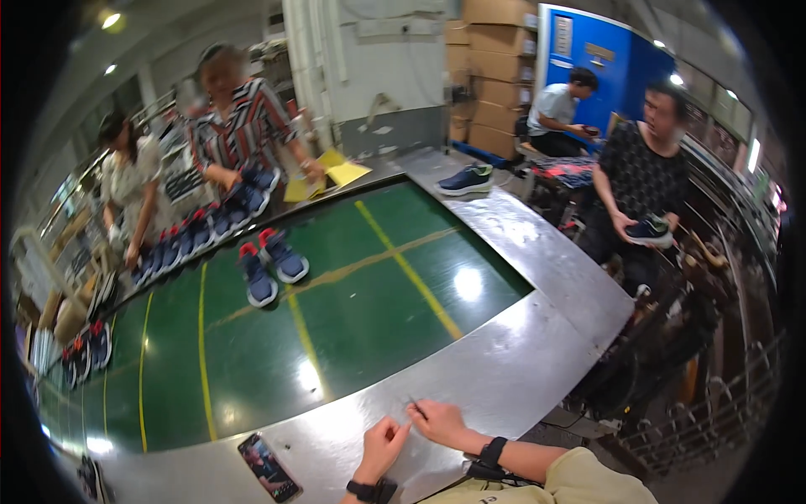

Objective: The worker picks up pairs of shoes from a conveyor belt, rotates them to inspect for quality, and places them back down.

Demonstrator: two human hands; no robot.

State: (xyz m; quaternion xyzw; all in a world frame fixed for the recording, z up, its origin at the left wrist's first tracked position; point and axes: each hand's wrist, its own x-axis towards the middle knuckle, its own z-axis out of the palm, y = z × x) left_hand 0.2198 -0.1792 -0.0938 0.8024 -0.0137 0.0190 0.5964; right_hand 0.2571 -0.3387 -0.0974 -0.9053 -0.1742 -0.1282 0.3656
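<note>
Below me, a curved metal counter (520,370) wraps around a dark green conveyor belt (353,319) marked with yellow lines. Far left, a row of navy sports shoes with red heels (189,235) runs along the belt's far edge, where a person in a pale dress (126,181) and a person in a striped shirt (243,126) stand. A loose pair of navy shoes with white soles (269,265) sits on the belt, well apart from me. Near the lower edge, a smartphone with a lit screen (269,468) lies flat on the metal counter, just left of my hands. My left hand (382,447), with a black watch on the wrist, is loosely curled and appears to hold nothing. It sits just beside my right hand (438,422). The right hand's fingertips pinch a thin dark pin-like object (417,408), too small to identify, just above the counter. That wrist carries a black strap. Farther right, a single navy shoe (466,179) rests on the counter's far end beside yellow paper sheets (327,176). At the right, a seated person in a dark patterned top (642,176) holds another navy shoe.
</note>
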